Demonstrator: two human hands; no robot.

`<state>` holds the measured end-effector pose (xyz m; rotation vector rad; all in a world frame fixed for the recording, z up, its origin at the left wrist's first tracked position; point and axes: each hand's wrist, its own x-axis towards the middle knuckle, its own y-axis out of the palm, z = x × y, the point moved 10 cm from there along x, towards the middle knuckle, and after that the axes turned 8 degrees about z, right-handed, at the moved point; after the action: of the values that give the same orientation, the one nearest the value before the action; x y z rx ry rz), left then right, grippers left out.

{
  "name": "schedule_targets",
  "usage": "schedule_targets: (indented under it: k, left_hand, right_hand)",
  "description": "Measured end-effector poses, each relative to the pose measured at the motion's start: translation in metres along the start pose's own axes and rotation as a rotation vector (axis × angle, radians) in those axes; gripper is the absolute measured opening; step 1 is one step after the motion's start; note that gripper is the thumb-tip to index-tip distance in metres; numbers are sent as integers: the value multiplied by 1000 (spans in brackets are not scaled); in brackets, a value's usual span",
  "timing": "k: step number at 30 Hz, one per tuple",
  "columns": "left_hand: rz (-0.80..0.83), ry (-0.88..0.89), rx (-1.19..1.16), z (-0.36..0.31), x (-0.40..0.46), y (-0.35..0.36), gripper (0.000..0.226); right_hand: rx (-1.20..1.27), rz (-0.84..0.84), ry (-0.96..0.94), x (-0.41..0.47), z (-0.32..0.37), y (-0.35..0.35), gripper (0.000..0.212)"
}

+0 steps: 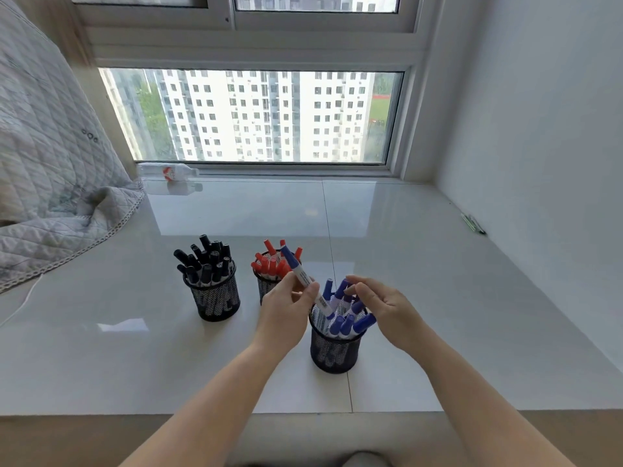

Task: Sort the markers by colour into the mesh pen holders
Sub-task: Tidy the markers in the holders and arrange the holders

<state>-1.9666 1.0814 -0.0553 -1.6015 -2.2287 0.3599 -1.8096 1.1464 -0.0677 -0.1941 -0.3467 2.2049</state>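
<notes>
Sorting scene on a glossy white window ledge (pixel 421 264): the person's left hand (pixel 286 308) pinches a blue marker (pixel 301 276) by its white barrel, thumb and fingers curled round it, the blue cap pointing up and away, the lower end angled toward the nearest mesh holder (pixel 333 352). That holder carries the other blue markers (pixel 347 318). The right hand (pixel 381 308) hovers just over their caps, fingers loosely bent and grasping nothing. Behind the left hand stands a second mesh holder (pixel 266 289) of red markers (pixel 271 264), partly hidden; to its left, apart, a third holder (pixel 217 298) of black markers (pixel 205 261). A quilted blanket (pixel 50 170) lies at far left, a clear plastic bottle (pixel 168 171) on its side by the window (pixel 256 116), and some pens (pixel 473 224) against the right wall
</notes>
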Motion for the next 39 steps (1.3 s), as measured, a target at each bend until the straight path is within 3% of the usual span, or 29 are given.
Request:
schedule_targets:
  k: [3, 5, 9, 11, 18, 28, 35, 39]
  left_hand:
    - [-8, 10, 49, 1, -2, -2, 9]
    - [-20, 32, 34, 0, -3, -2, 27]
    - [-58, 104, -25, -7, -7, -4, 78]
    - [-76, 130, -26, -9, -7, -7, 93]
    - [-63, 216, 162, -20, -8, -6, 38]
    - [-136, 230, 110, 1, -20, -1, 6]
    - [-140, 245, 98, 17, -25, 2, 13]
    - [-65, 191, 63, 34, -30, 7, 35]
  right_hand:
    - [139, -116, -57, -13, 0, -11, 51]
    - [119, -165, -76, -23, -7, -12, 77]
    - [-17, -142, -65, -36, -27, 8, 87]
    - [-77, -98, -29, -35, -39, 23, 98]
    - [-5, -174, -43, -23, -49, 41, 97]
    - [-36, -355, -31, -25, -51, 40, 83]
    - [6, -365, -22, -23, -62, 49, 84]
    - [-45, -354, 32, -20, -77, 54, 77]
